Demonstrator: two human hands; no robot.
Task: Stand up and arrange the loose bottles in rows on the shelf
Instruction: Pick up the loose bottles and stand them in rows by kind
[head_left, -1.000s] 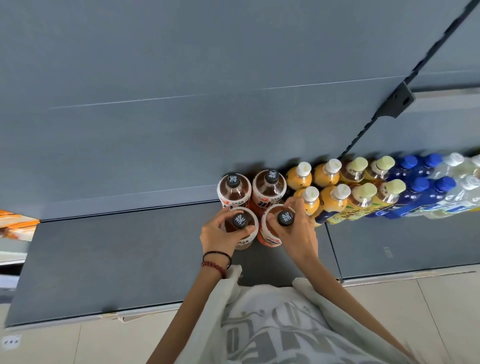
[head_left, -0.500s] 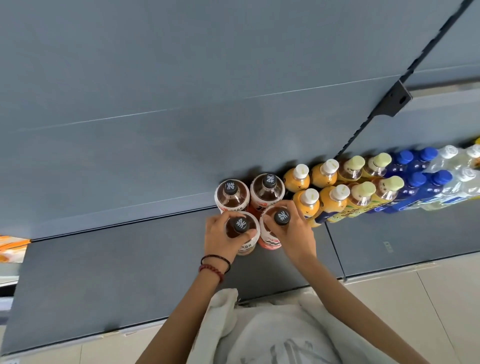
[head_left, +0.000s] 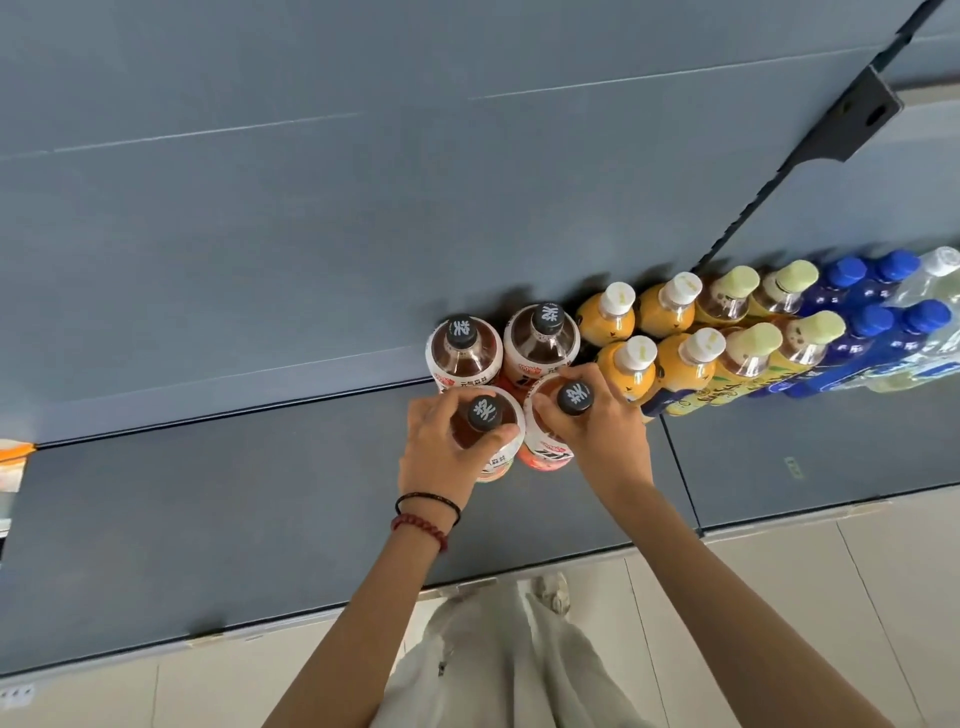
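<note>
Left hand (head_left: 447, 457), grip curled round a dark-capped tea bottle (head_left: 485, 413), right hand (head_left: 605, 434), grip curled round a second tea bottle (head_left: 575, 398) (both upright), just left of the yellow juice bottles (head_left: 623, 376), on the grey shelf (head_left: 208, 519)

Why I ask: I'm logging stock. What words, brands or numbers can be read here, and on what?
Round black caps of the four brown tea bottles: one white Chinese character each, not surely readable.
Their white-and-red paper labels: print blurred.
Yellow labels of the pale-green-capped bottles: script blurred.
Blue labels of the blue plastic bottles: white print too small.
Nothing quotable.
</note>
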